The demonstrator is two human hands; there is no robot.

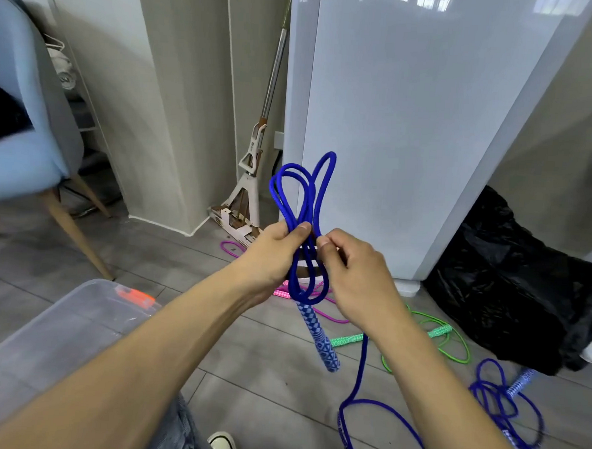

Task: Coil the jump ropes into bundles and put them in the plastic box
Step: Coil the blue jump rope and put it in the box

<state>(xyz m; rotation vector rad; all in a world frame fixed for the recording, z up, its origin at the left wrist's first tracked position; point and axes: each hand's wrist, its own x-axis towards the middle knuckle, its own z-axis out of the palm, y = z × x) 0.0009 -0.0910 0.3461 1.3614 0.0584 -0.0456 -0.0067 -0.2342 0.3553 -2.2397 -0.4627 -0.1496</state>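
Note:
My left hand (276, 254) grips a bundle of blue jump rope (306, 204) at its middle, with loops standing above the fist and hanging below it. One patterned blue handle (318, 335) dangles under the bundle. My right hand (350, 271) pinches a strand of the same rope right beside the left thumb; the free tail runs down past my right forearm to the floor. The clear plastic box (59, 335) with an orange latch sits at the lower left, its lid on.
On the grey floor lie a green rope (429, 337), a pink rope (231, 248) and another blue rope (504, 403). A black bag (518, 280) sits right, a white appliance (413, 127) ahead, a mop (252, 174) against the wall, a blue chair (21, 134) left.

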